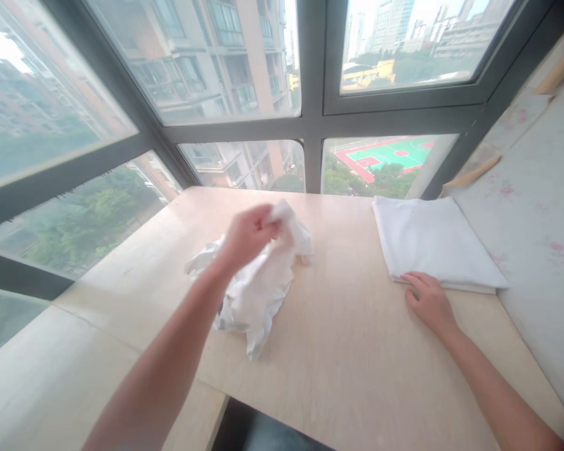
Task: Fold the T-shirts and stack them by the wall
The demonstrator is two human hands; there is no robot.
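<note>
The left hand (pixel 252 233) has its thumb and fingers closed on the far end of a crumpled white cloth (pixel 258 294), which lies in loose creases over the left-middle part of the pale tabletop (pixel 343 357). The hand is blurred, so how much fabric it has caught cannot be told. A good hold here would take just an edge or corner — a fistful from the middle would only bunch the creases tighter.

Well apart on the right, a folded white cloth (pixel 435 241) lies flat beside the flowered wall (pixel 549 213). The right hand (pixel 430 304) rests at its near left corner, fingertips touching the edge, thumb held apart and nothing visibly gripped. Light contact suits it (a push there could skew the neat layers).

For the crumpled piece, two hands on separate corners would probably open it better than one — lifted slightly, it should drag less than when pulled along the surface toward the window frame (pixel 313 94).
</note>
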